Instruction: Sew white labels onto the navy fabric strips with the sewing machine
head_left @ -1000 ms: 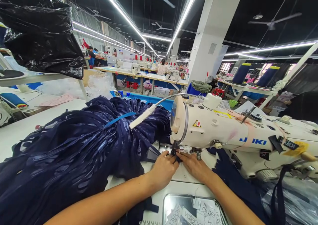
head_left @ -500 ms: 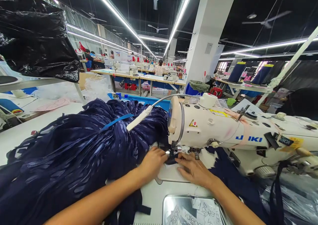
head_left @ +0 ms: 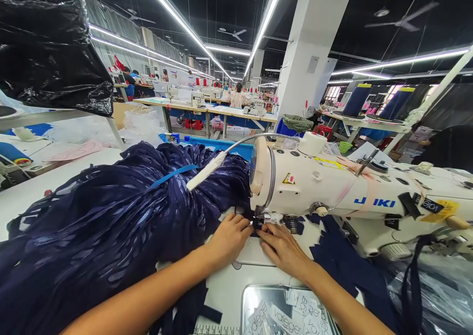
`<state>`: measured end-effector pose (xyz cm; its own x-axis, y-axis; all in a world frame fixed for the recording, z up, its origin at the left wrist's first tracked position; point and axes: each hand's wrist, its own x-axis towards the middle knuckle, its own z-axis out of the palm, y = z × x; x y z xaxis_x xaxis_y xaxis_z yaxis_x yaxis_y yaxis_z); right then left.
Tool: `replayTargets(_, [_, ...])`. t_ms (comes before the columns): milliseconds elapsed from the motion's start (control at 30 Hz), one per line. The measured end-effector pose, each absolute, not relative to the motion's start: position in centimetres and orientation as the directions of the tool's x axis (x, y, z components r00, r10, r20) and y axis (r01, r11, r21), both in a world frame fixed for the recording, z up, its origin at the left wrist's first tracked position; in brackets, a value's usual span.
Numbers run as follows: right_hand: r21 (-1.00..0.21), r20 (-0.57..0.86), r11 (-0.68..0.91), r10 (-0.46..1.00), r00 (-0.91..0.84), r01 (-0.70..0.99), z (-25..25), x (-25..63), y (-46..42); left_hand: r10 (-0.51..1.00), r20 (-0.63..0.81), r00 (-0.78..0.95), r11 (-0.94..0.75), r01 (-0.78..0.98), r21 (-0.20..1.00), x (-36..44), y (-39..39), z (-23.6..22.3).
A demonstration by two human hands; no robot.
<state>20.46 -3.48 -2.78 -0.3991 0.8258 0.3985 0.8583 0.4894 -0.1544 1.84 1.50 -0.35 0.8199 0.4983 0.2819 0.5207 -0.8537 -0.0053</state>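
A small navy fabric piece (head_left: 254, 232) lies under the needle area of a white sewing machine (head_left: 295, 182). My left hand (head_left: 229, 240) is at its left edge, with the fingers bent and closed on the cloth; the fingertips are partly hidden. From the other side, my right hand (head_left: 286, 250) reaches in with its fingers stretched out on the fabric and the thumb apart. The machine head covers part of the fabric. Beside my left arm spreads a large heap of navy fabric pieces (head_left: 111, 217), crossed by a blue strip (head_left: 173, 176).
A metal tray (head_left: 245, 308) of printed labels (head_left: 286, 320) sits between my forearms. More navy cloth (head_left: 343, 261) lies right, under the machine arm. A flexible lamp (head_left: 207, 171) arches over the heap. Black plastic (head_left: 51, 49) hangs upper left. Other workers sit farther back.
My left hand first moved left from the needle area, then slightly back toward it. My right hand's fingers spread, with the thumb now lower. The small fabric piece stays under the machine head.
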Motion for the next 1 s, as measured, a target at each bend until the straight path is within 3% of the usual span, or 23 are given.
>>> replayTargets(233, [-0.256, 0.382, 0.491, 0.843, -0.379, 0.833, -3.3, 20.9, -3.2, 0.459, 0.257, 0.850, -0.869, 0.490, -0.069, 1.8, 1.7, -0.8])
replayTargets(400, [-0.304, 0.450, 0.606, 0.771, -0.451, 0.735, -3.3, 21.8, -2.6, 0.426, 0.207, 0.881, -0.884, 0.454, -0.111, 1.9, 1.6, -0.6])
replayTargets(667, [-0.009, 0.475, 0.653, 0.669, -0.571, 0.758, -3.0, 22.2, -2.8, 0.444, 0.139, 0.885, -0.879, 0.460, -0.123, 1.5, 0.7, -0.7])
replayTargets(1000, [0.019, 0.493, 0.617, 0.679, -0.544, 0.787, -2.9, 21.5, -3.4, 0.356, 0.188, 0.915, -0.921, 0.378, -0.096, 0.4, 2.6, -1.2])
